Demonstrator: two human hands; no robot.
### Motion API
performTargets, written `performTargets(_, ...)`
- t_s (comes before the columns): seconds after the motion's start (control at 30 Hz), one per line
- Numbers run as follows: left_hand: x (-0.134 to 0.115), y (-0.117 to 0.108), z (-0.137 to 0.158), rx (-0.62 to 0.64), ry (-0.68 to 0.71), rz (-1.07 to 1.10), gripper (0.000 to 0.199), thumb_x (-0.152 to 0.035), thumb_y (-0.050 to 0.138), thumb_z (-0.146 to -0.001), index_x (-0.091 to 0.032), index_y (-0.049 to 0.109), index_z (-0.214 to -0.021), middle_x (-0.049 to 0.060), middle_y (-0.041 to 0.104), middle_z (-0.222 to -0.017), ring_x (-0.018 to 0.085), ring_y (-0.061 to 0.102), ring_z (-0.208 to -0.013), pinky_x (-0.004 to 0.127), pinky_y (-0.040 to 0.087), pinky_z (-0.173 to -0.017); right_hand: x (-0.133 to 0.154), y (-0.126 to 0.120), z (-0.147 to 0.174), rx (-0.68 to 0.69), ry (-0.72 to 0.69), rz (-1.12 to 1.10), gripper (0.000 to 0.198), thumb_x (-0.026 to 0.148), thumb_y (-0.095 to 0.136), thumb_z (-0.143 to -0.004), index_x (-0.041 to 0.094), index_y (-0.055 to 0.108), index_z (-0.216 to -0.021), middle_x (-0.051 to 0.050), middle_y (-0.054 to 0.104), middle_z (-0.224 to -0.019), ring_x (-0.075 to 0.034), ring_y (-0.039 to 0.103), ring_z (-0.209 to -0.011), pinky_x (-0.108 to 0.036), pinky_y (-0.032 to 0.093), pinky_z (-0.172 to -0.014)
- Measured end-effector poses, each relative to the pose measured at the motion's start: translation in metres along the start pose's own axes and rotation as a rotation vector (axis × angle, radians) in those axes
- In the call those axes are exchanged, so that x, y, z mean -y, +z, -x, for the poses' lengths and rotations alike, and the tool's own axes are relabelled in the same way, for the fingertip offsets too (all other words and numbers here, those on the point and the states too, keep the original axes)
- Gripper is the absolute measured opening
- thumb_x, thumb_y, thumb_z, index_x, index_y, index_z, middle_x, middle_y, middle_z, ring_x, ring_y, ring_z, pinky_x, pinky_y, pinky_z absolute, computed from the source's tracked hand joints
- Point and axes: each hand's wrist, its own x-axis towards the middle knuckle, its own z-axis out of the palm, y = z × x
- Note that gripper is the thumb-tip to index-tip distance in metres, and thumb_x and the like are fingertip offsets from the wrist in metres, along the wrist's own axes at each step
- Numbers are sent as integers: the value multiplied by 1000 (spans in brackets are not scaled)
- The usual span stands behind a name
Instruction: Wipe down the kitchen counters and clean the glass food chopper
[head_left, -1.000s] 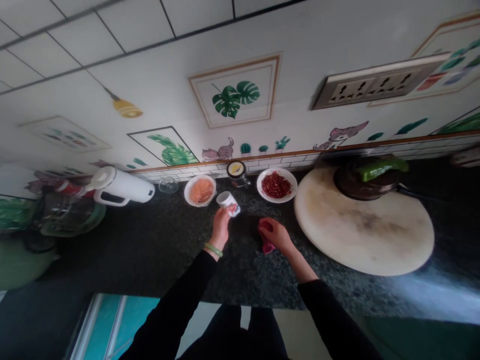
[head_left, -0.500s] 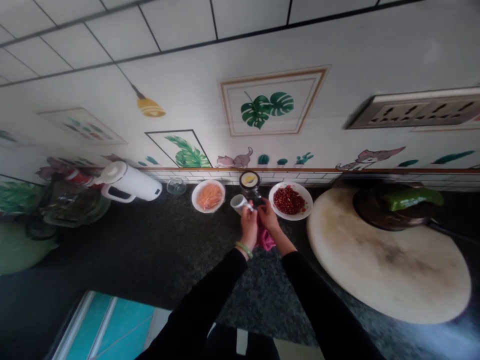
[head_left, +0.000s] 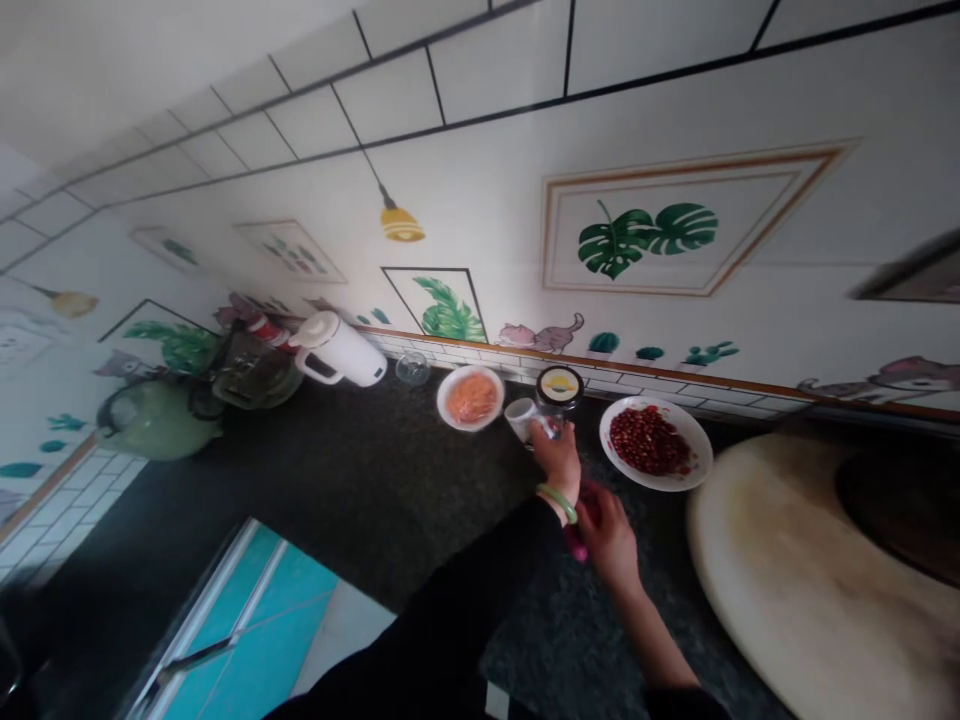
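Note:
My left hand (head_left: 558, 458), with a green bangle at the wrist, is closed on a small white cup (head_left: 520, 412) that tilts to the left. Just behind those fingers stands a jar with a black-rimmed lid (head_left: 559, 386) bearing a yellow patch. Lower and to the right, my right hand (head_left: 611, 542) is closed on a pink cloth (head_left: 576, 541), which is partly hidden by the fingers and the left wrist. A white bowl of orange shreds (head_left: 471, 398) lies to the left of the cup. Right of the jar sits a white plate of dark red beans or seeds (head_left: 651, 440).
A white kettle (head_left: 352, 350) and a small clear glass dish (head_left: 412, 368) stand along the wall. Farther left are a glass bowl (head_left: 259, 375) and a green pot (head_left: 157, 420). A large round board (head_left: 787, 570) occupies the right side of the dark counter (head_left: 360, 480).
The view has swung left. My right hand has drawn back from the cup toward me with the pink cloth, while my left hand stays at the cup.

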Motion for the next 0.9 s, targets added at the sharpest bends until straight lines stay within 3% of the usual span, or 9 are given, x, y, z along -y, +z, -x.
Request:
performTargets(0.1, -2, -7, -1, 16, 9, 25, 25, -13, 69, -82, -24, 47, -83, 1, 59, -86, 17, 57, -83, 34, 44, -87, -12, -3, 50, 92, -159, 297, 45, 50, 72, -81, 36, 73, -124, -11, 68, -134, -41, 66, -114, -60, 54, -95)
performTargets(0.17, -3, -19, 0, 72, 45, 48, 22, -15, 69, -81, -24, 49, -81, -1, 57, -82, 16, 55, -80, 32, 44, -84, -15, 5, 74, 67, -241, 415, 55, 49, 76, -79, 39, 69, -133, -10, 53, -156, -48, 55, -132, -69, 47, -104)
performTargets(0.23, -3, -30, 1, 126, 83, 36, 19, -17, 71, -80, -23, 53, -80, -2, 58, -80, 16, 54, -79, 30, 43, -83, -16, 19, 86, -3, -284, 456, 68, 45, 74, -83, 37, 57, -148, -9, 31, -171, -50, 39, -147, -72, 40, -111)
performTargets(0.33, -4, -43, 0, 196, 106, 5, 17, -20, 74, -79, -22, 57, -78, -3, 59, -77, 15, 54, -79, 28, 42, -82, -18, 43, 86, -110, -285, 451, 78, 30, 65, -90, 35, 36, -162, -9, 11, -177, -50, 27, -155, -72, 42, -112)
performTargets(0.43, -7, -51, -4, 233, 84, 32, 21, -20, 78, -75, -22, 57, -76, -4, 58, -75, 14, 54, -77, 26, 42, -79, -21, 55, 73, -172, -267, 425, 76, 21, 57, -92, 35, 32, -163, -9, 9, -177, -47, 22, -158, -71, 41, -115)
performTargets(0.53, -7, -66, -5, 238, 83, 97, 22, -23, 79, -74, -22, 58, -81, -4, 60, -80, 13, 56, -78, 25, 44, -79, -20, 56, 54, -156, -278, 403, 65, 23, 56, -95, 28, 40, -158, -13, 16, -175, -44, 18, -159, -71, 36, -119)
performTargets(0.7, -2, -120, 6, 269, 29, 147, 29, -34, 82, -73, -21, 59, -86, -3, 62, -84, 13, 57, -80, 25, 45, -80, -21, 53, 20, -151, -336, 375, 38, 22, 49, -99, 18, 56, -136, -18, 25, -171, -38, 17, -160, -68, 34, -122)
performTargets(0.9, 11, -181, 7, 209, -23, 217, 37, -40, 85, -70, -22, 61, -92, -2, 66, -88, 15, 61, -85, 27, 48, -84, -20, 57, -52, -118, -425, 324, 31, 21, 44, -99, 16, 56, -127, -20, 25, -170, -34, 18, -160, -67, 32, -122)
